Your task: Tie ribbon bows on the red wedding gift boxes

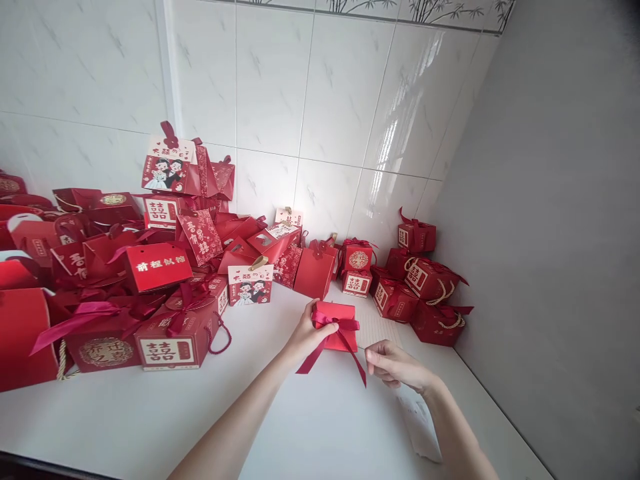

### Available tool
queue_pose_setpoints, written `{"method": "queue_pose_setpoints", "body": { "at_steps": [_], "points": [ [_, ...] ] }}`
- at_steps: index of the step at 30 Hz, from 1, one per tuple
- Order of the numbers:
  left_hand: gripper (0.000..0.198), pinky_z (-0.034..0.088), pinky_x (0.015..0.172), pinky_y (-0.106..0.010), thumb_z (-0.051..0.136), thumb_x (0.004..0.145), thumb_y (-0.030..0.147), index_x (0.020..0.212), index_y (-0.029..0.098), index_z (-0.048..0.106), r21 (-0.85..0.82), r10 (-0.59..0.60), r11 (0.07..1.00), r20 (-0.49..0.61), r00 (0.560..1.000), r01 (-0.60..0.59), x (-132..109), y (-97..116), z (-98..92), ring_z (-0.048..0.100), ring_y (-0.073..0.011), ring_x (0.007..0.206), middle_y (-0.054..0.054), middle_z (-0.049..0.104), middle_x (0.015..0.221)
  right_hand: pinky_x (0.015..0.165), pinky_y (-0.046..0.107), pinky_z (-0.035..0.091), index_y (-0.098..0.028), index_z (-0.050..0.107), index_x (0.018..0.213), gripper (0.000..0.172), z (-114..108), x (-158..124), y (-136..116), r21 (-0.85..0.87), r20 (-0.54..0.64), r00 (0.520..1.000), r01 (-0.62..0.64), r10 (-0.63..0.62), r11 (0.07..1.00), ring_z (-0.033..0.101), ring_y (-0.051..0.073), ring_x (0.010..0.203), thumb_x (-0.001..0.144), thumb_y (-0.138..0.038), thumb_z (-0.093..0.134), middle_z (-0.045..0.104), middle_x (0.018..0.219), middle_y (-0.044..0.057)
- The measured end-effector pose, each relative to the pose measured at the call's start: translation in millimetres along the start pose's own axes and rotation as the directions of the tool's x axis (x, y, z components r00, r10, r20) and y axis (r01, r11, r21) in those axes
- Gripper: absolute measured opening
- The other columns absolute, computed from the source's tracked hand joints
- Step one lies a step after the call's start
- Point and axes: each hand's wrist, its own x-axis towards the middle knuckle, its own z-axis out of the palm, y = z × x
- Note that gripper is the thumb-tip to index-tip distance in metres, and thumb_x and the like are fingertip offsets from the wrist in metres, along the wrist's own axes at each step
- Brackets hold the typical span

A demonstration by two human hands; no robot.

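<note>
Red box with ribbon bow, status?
Left hand gripping red box, thumb on bow. Right hand beside it, off the box. White packet by right forearm.

Bare surface (300, 427) is spreading between the left forearm (235, 417) and the right forearm (457, 423), offering passage from the near side. A heap of red boxes (159, 270) is barring the left. A stack of red cartons (435, 283) is blocking the far right, beside a grey wall (540, 200). A white packet (419, 430) is lying beside the right forearm, obstructing that flank. A narrow gap is separating the right hand (395, 363) from the held box (343, 309).
</note>
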Motion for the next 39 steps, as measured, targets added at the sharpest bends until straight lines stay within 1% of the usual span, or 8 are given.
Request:
{"method": "queue_pose_setpoints", "body": {
  "at_steps": [2,5,7,11,14,20,33,39],
  "points": [
    [0.06,0.039,0.09,-0.033,0.068,0.068,0.027,0.12,0.02,0.039,0.011,-0.002,1.0,-0.01,1.0,0.002,0.8,-0.6,-0.4,0.053,-0.0224,0.107,-0.009,0.056,0.111,0.035,0.018,0.014,-0.013,0.058,0.07,0.064,1.9,3.0,0.6,-0.015,-0.063,0.997,-0.038,0.037,0.999,0.014,0.004,0.04,0.066,-0.076,0.051,0.019,0.045,-0.012],
    [0.062,0.038,0.091,-0.033,0.068,0.068,0.027,0.121,0.019,0.038,0.024,0.018,1.0,-0.022,1.0,-0.018,1.4,-1.1,-0.5,0.052,-0.0227,0.109,-0.009,0.056,0.112,0.035,0.02,0.014,-0.01,0.063,0.083,0.071,7.2,7.5,1.4,-0.059,-0.046,0.997,-0.07,0.068,0.996,0.018,0.004,0.039,0.066,-0.078,0.049,0.027,0.048,-0.009],
    [0.063,0.038,0.091,-0.033,0.068,0.068,0.027,0.122,0.019,0.037,0.025,0.029,0.999,-0.032,0.999,-0.028,1.2,-0.8,-0.5,0.052,-0.0226,0.108,-0.009,0.056,0.111,0.035,0.02,0.015,-0.011,0.065,0.086,0.069,11.8,10.2,1.2,-0.068,-0.024,0.998,-0.061,0.06,0.996,0.02,0.004,0.039,0.067,-0.076,0.051,0.03,0.048,-0.008],
    [0.061,0.04,0.089,-0.032,0.068,0.068,0.027,0.121,0.019,0.038,0.017,0.012,1.0,-0.028,1.0,-0.011,0.9,0.0,-1.6,0.054,-0.0218,0.105,-0.009,0.057,0.11,0.034,0.021,0.014,-0.014,0.062,0.066,0.043,18.8,12.8,-2.2,-0.074,-0.014,1.0,-0.018,0.017,0.997,0.016,0.004,0.038,0.07,-0.057,0.062,0.023,0.043,-0.01],
    [0.061,0.041,0.088,-0.032,0.069,0.068,0.027,0.12,0.019,0.039,-0.001,-0.004,1.0,-0.04,0.999,0.004,1.8,0.0,-2.6,0.055,-0.0214,0.103,-0.008,0.058,0.108,0.033,0.021,0.014,-0.016,0.056,0.055,0.032,18.7,11.4,-5.2,-0.079,-0.013,1.0,0.014,-0.015,0.997,0.017,0.005,0.037,0.071,-0.043,0.061,0.023,0.041,-0.009],
    [0.053,0.043,0.087,-0.032,0.067,0.069,0.025,0.115,0.02,0.042,0.009,0.01,1.0,-0.018,1.0,-0.01,0.8,4.1,-1.9,0.056,-0.0208,0.102,-0.008,0.057,0.11,0.031,0.019,0.017,-0.016,0.064,0.063,0.014,10.0,5.9,-5.2,-0.132,0.021,0.999,-0.044,0.047,0.99,0.021,0.005,0.036,0.068,-0.027,0.057,0.032,0.041,-0.008],
    [0.046,0.045,0.085,-0.03,0.066,0.069,0.026,0.11,0.02,0.046,0.011,-0.006,1.0,0.0,1.0,0.006,-5.9,13.4,0.1,0.058,-0.0195,0.099,-0.005,0.059,0.104,0.033,0.019,0.016,-0.017,0.067,0.068,0.013,7.2,2.7,-6.9,-0.132,0.082,0.987,-0.125,0.137,0.983,0.021,0.005,0.038,0.067,-0.029,0.062,0.028,0.04,-0.01],
    [0.054,0.044,0.086,-0.031,0.067,0.069,0.026,0.117,0.022,0.043,0.013,0.006,1.0,-0.008,1.0,-0.006,-5.3,12.5,0.7,0.057,-0.0195,0.099,-0.005,0.059,0.104,0.032,0.018,0.017,-0.016,0.069,0.069,0.014,6.1,3.0,-6.0,-0.141,0.096,0.985,-0.128,0.143,0.982,0.023,0.005,0.037,0.065,-0.028,0.063,0.03,0.039,-0.009]
  ]
}}
